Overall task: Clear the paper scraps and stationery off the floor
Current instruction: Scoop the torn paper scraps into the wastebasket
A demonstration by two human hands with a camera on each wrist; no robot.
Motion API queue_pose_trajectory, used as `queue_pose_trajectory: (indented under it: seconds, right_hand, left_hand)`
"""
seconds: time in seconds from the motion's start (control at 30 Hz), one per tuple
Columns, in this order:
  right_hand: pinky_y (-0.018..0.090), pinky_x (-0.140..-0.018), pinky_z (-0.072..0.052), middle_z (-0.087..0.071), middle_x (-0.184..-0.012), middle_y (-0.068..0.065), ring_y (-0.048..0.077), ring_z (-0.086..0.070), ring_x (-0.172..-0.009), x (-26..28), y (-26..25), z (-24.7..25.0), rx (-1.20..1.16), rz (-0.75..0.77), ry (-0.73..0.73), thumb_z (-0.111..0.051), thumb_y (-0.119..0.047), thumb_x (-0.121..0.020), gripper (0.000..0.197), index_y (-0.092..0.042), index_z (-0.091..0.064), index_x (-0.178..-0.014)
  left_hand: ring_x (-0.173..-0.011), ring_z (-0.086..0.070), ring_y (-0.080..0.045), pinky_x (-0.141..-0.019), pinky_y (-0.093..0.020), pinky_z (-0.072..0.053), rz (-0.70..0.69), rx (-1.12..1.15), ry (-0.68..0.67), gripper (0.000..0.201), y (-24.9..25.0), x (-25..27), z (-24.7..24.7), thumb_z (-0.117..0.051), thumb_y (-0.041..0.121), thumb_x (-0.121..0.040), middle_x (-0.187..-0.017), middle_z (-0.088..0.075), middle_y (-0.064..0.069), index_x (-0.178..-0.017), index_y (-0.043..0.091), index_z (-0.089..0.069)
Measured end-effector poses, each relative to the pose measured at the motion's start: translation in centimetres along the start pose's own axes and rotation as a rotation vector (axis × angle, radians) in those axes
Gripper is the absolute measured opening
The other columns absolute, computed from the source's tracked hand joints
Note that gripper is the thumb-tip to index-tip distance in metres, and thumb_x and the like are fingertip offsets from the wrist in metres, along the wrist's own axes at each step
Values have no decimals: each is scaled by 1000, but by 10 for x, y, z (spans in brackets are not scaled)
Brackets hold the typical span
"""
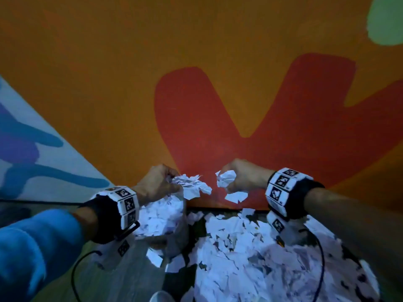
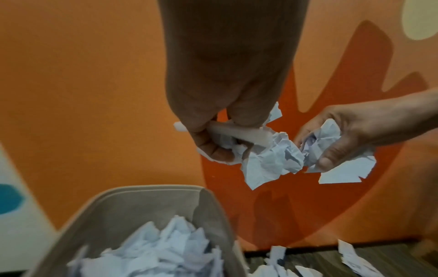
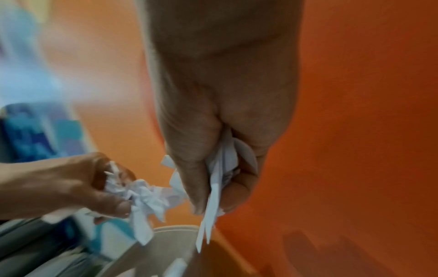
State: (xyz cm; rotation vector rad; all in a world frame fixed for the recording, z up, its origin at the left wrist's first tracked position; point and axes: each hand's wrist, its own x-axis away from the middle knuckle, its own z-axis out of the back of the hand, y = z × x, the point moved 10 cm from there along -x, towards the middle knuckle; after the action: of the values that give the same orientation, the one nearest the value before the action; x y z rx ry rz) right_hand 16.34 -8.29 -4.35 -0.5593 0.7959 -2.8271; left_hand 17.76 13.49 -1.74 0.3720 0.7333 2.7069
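My left hand grips a crumpled wad of white paper scraps above a beige bin that is heaped with scraps. In the left wrist view the left hand curls round that wad. My right hand holds its own wad of scraps just right of the bin, with loose pieces hanging below it. The right wrist view is blurred and shows the right hand clenched on flat paper strips. A large spread of torn paper covers the floor beneath the right arm.
An orange wall with a red shape stands close behind the bin. A white and blue panel is at the left. Dark wood-look floor shows between the scraps. Black cables trail from both wrist bands.
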Motion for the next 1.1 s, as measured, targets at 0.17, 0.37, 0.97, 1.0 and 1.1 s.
queue_pose_trajectory:
  seconds: [0.17,0.37,0.97,1.0,1.1]
  right_hand:
    - [37,-74,-59,-72,-101,6,22,-69,-88,-31,-100,-31,-18,96,-30,-84,-23,-71,42,-19,-69,-111]
    - [29,-65,-50,-68,-93,4,22,-66,-86,-65,-143,-89,-118,61,-28,-83,-15,-76,36,-8,-67,-108]
    - [38,-87,-57,-59,-129,5,22,-63,-106,-56,-105,-69,19,44,-149,-81,-33,-79,67,-27,-51,-139]
    - [38,-87,-58,-57,-132,6,22,-61,-109,-49,-98,-61,34,50,-155,-80,-35,-80,68,-27,-50,-140]
    - [36,-80,-61,-54,-136,7,22,-66,-102,-21,-75,-40,34,47,-162,-79,-34,-82,69,-29,-47,-143]
  left_hand:
    - [-78,-68,-20,-56,-19,-49,135,-54,99,10,-75,28,37,-78,21,-84,-90,-73,-4,-93,19,-76]
    - [-90,-68,-30,-72,-32,-50,286,-12,94,19,-135,33,23,-74,24,-82,-92,-71,-12,-96,11,-72]
    - [-63,-61,-9,-51,-23,-53,149,99,-37,32,-89,11,17,-70,26,-90,-88,-67,2,-122,21,-67]
    - [-66,-61,-5,-52,-18,-51,119,89,-61,32,-75,9,13,-69,26,-91,-88,-69,5,-123,21,-66]
    - [-90,-67,-10,-76,-22,-54,28,70,-143,37,-33,1,-8,-66,27,-92,-109,-72,0,-129,21,-63]
